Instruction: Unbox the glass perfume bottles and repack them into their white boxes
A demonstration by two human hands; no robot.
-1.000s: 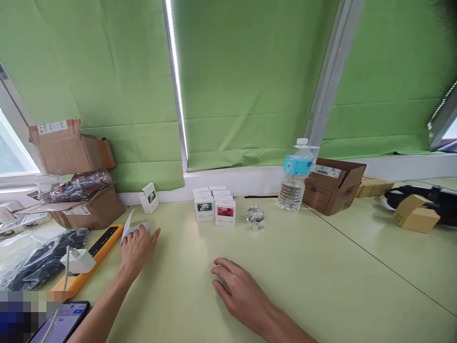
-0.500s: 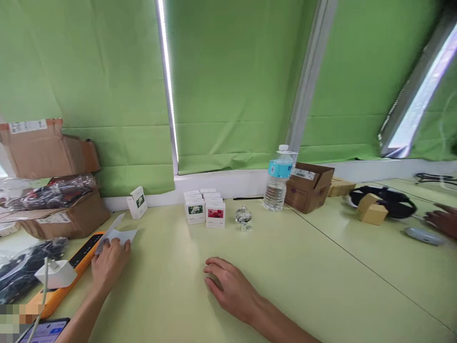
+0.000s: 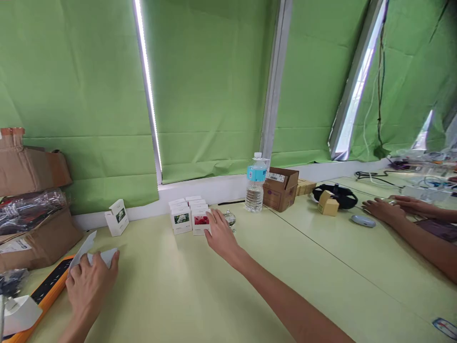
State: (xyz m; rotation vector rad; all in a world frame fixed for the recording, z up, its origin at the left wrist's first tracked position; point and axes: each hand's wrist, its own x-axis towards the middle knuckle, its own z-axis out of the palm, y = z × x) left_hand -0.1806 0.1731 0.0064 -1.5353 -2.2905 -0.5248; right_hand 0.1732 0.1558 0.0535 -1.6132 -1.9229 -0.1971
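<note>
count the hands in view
4. The person's left hand is at lower left, holding a white paper piece; their right hand is at the white boxes in the middle; a co-worker's first hand and second hand are at far right.

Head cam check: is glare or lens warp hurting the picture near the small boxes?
In the head view, the LED strip glares white, the wide lens bows the window frames toward the edges, and the small white boxes look fairly sharp, though their print is too small to read; the right hand partly hides the glass knob.
</note>
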